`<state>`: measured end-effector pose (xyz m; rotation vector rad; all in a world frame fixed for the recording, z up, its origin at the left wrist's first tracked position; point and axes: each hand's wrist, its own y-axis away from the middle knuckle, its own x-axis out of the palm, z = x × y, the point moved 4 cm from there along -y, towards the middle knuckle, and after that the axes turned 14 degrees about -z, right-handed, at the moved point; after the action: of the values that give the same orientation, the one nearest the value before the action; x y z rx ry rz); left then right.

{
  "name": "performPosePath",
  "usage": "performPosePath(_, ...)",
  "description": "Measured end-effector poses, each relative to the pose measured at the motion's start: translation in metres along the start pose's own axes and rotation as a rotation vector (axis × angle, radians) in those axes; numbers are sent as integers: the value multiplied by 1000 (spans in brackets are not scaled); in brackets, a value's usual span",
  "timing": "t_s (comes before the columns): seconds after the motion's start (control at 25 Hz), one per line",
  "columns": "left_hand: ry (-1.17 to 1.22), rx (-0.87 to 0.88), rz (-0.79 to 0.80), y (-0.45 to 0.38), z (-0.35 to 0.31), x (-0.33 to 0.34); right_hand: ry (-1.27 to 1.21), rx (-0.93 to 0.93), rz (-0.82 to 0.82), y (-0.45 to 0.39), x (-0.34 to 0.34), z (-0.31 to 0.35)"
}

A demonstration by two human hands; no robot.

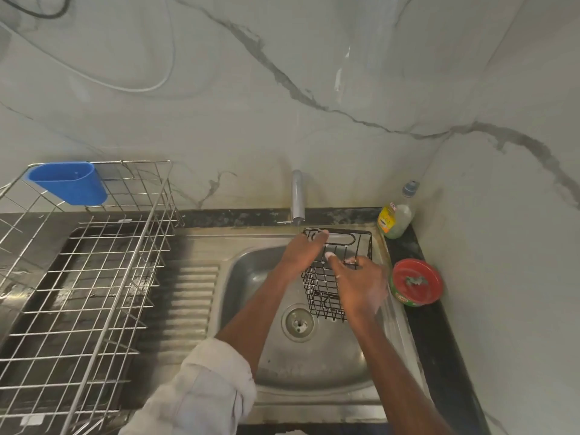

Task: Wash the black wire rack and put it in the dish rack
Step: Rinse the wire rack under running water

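The black wire rack (323, 290), a small basket of thin black wire, is held over the steel sink (251, 271) just under the tap (297, 196). My left hand (301, 249) grips its far top rim, where a thin stream of water falls. My right hand (361, 284) holds the rack's near right side, thumb over the rim. Soap foam clings to the fingers. The silver dish rack (94, 277) stands on the counter to the left of the sink.
A blue plastic cup (70, 182) hangs on the dish rack's back wall. A dish soap bottle (397, 215) and a red soap tub (416, 282) sit on the dark counter to the right of the sink. The marble wall rises close behind.
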<state>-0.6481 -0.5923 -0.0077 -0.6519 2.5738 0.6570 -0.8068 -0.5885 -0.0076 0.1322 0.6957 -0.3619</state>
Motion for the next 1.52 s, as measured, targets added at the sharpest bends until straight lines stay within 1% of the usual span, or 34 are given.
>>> performPosePath(0.08, -126, 43, 21, -8, -13, 2, -16, 38, -11, -4, -3, -3)
performPosePath(0.12, -140, 36, 47, -10, -18, 3, -33, 67, -17, -5, -3, -7)
performPosePath(0.2, -44, -31, 112, -22, -19, 7, -55, 122, -37, -6, -2, -12)
performPosePath(0.24, 35, -121, 134, -32, -13, 10, -55, 139, -44, -6, 0, -15)
performPosePath(0.28, 141, -220, 121, -37, -8, 13, -55, 150, -44, -5, 3, -16)
performPosePath(0.36, 320, -377, 12, -51, 8, 15, -46, 152, -20, 0, 9, -13)
performPosePath(0.4, 374, -431, -31, -52, 11, 12, -39, 144, 1, 2, 11, -10)
performPosePath(0.44, 412, -450, -78, -50, 12, 6, -32, 133, 21, 4, 15, -7)
performPosePath(0.48, 435, -457, -87, -48, 15, 0, -31, 114, 36, 6, 18, -3)
performPosePath(0.6, 404, -394, -81, -32, 25, -19, -52, 64, 82, 12, 31, 7)
performPosePath(0.72, 361, -319, -175, -21, 49, -38, -67, -15, 104, 25, 44, 17)
performPosePath(0.76, 375, -293, -200, -21, 56, -43, -61, -43, 97, 28, 46, 18)
performPosePath(0.84, 425, -264, -189, -18, 63, -46, -62, -71, 103, 31, 45, 19)
performPosePath(0.96, 376, -217, -148, -14, 56, -39, -92, -15, 107, 26, 35, 10)
performPosePath(1.08, 338, -194, -178, -12, 46, -24, -80, -1, 95, 19, 26, -1)
performPosePath(1.28, 327, -143, -185, -2, 26, -3, -34, 10, 46, 5, 8, -16)
performPosePath(1.4, 287, -115, -266, 3, 25, -6, -28, -13, 90, 5, 7, -15)
performPosePath(1.52, 258, -141, -343, 6, 38, -20, -55, -50, 145, 12, 11, -8)
